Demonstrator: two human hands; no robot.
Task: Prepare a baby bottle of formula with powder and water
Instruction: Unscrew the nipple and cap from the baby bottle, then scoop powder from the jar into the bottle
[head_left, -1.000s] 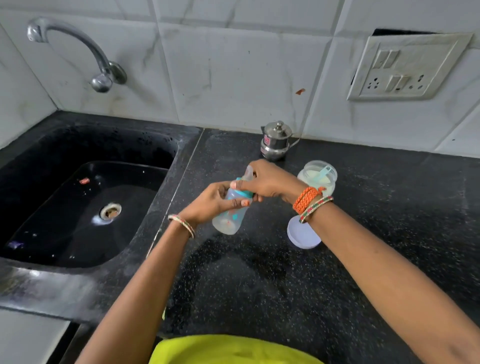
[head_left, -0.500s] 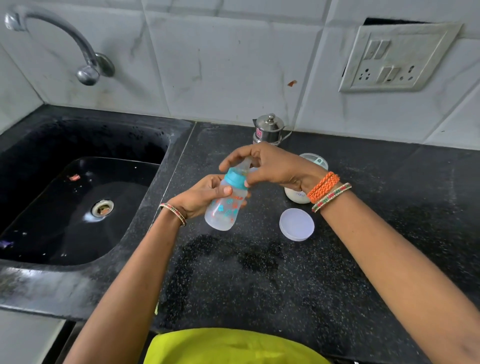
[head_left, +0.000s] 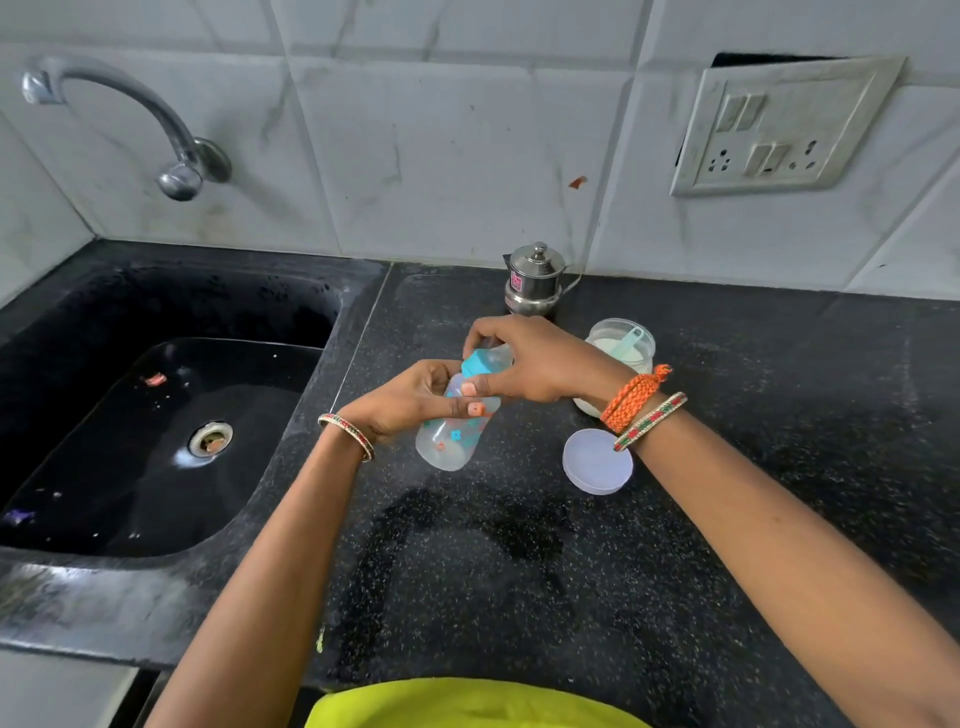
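Translucent baby bottle (head_left: 451, 441), teal collar, tilted.

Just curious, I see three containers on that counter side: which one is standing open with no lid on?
The powder jar by the right wrist: its lid lies flat on the counter beside it. The steel pot is lidded, and the bottle has its teal cap on.

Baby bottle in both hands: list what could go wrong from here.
1. The baby bottle is held tilted above the counter; if the left hand loosens its grip while the right hand works the teal cap, it could drop.
2. The open powder jar stands just behind the right wrist; a backward sweep could tip it.
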